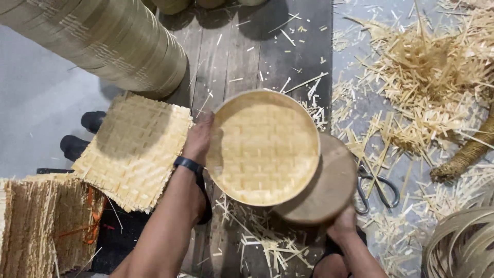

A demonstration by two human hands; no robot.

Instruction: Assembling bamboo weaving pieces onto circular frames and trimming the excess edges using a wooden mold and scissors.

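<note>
— Woven bamboo tray (pixel 262 146): we have it up in the middle of the scene, tilted so its plaited bottom faces us, probably so we can look over the weave and the rim.

— Which hand carries it?

— Our left hand (pixel 198 138) clasps the left edge of the rim, fingers curled behind it and thumb side toward us, so the round frame stays steady. Our right hand (pixel 343 222) is low at the near right, gripping the edge of a round wooden block (pixel 329 185) that sits just behind and below the tray; the fingers themselves are mostly hidden, so we cannot tell how tightly they close.

— And around us?

— Square woven mats (pixel 134 152) lie stacked to the left, within easy reach of the left arm. A tall stack of finished rims (pixel 110 38) lies at the far left. Scissors (pixel 378 188) rest on the floor just right of the block, handy for trimming we judge, and trimmed bamboo slivers (pixel 427 77) are heaped at the far right. A bundle of strips (pixel 46 226) sits near left.
</note>
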